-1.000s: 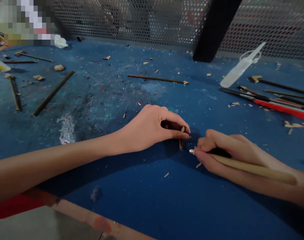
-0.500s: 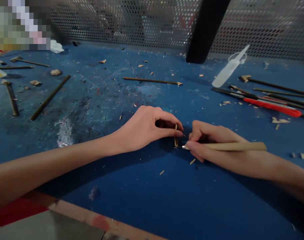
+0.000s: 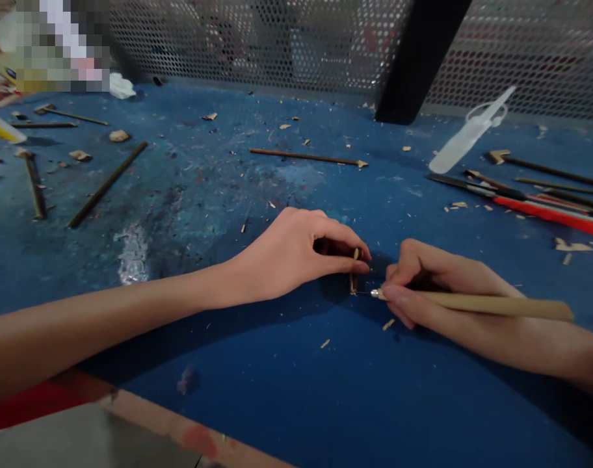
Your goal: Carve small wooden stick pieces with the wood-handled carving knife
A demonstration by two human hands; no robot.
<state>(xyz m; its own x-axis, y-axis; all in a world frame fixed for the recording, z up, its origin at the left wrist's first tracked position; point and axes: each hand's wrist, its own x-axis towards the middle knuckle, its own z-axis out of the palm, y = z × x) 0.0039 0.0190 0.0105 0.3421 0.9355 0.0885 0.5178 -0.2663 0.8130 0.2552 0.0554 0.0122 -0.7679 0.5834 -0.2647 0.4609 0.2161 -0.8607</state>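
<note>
Between the thumb and fingers of my left hand (image 3: 301, 253) is a small piece of wooden stick (image 3: 354, 283), held upright on the blue tabletop (image 3: 287, 383). Its upper end pokes out above the thumb; my fingers cover the middle. My right hand (image 3: 437, 279) pinches an awl (image 3: 496, 304) with a pale wooden handle and a metal collar. The awl's thin needle points left and reaches the foot of the stick piece, seemingly touching it. Small wood shavings (image 3: 388, 324) lie just below the two hands.
A brown stick (image 3: 306, 156) lies beyond my hands, with more sticks (image 3: 108, 185) at left. On the right are a red-handled tool (image 3: 554, 216), further sticks and a translucent white applicator bottle (image 3: 472, 133). A perforated metal screen (image 3: 257, 45) with a dark post (image 3: 418, 65) closes the back.
My right hand and the awl have drawn slightly right, away from my left hand. The whole view has shifted a little, so things appear further right. My left hand keeps its hold.
</note>
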